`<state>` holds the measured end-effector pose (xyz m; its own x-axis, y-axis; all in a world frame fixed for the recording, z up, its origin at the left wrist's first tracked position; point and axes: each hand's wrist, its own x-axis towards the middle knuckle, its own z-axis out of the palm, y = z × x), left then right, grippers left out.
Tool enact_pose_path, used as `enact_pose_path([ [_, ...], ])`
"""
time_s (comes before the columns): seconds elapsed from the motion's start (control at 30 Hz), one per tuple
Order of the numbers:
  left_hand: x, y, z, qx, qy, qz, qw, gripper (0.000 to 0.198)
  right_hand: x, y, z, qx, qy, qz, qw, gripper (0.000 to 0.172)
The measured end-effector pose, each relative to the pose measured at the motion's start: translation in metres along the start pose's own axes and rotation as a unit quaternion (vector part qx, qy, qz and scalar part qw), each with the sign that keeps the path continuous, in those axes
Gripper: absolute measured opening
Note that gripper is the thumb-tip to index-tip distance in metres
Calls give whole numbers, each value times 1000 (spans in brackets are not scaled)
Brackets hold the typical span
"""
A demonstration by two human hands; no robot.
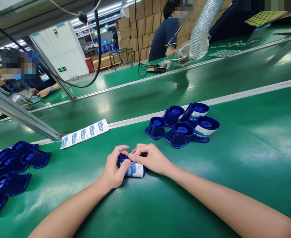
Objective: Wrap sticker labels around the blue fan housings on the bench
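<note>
A blue plastic cup-shaped housing (143, 171) lies on its side on the green bench, a white and blue label (135, 169) across its upward side. My left hand (115, 168) is wrapped round its left end, thumb on the label's edge. Over the top, my right hand (149, 157) presses its fingertips at the label's upper edge, thumb and fingers bent together. Whether the right fingers pinch the label or only press it down, I cannot tell. The far side of the housing is hidden by the fingers.
A sheet of labels (84, 134) lies along the bench's back edge. Several blue housings (182, 129) stand at the back right, some labelled; others (10, 183) sit at the left. Beyond a metal rail, people (164, 36) work near a foil duct (201, 36). A metal post (23, 110) rises at left.
</note>
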<state>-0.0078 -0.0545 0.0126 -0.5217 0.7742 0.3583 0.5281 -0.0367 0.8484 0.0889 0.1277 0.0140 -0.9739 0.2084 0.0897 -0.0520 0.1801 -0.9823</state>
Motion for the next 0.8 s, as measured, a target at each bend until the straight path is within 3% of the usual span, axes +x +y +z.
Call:
enact_pose_path([
  [0.1,2,-1,-1,-11,-1,-5,1000,53,-12,-8,1,-52,-2,-47,998,26],
  [0.23,2,-3,1,-34,15,-21,999,57,-23,-7,11,-226,-22,-190,955,69],
  [0.33,-1,-5,4,-30,25,-6,999,57,-24,0,22,-285,12,-251,925,54],
  [0.47,-5,-8,5,-16,22,14,1000,56,-20,-1,25,-212,26,-220,952,38],
  [0.63,-7,-9,4,3,12,48,999,53,-17,-10,20,-87,16,-114,990,36],
  [0.8,-7,-9,4,-3,-7,61,998,53,-11,-7,16,0,8,-29,1000,26],
])
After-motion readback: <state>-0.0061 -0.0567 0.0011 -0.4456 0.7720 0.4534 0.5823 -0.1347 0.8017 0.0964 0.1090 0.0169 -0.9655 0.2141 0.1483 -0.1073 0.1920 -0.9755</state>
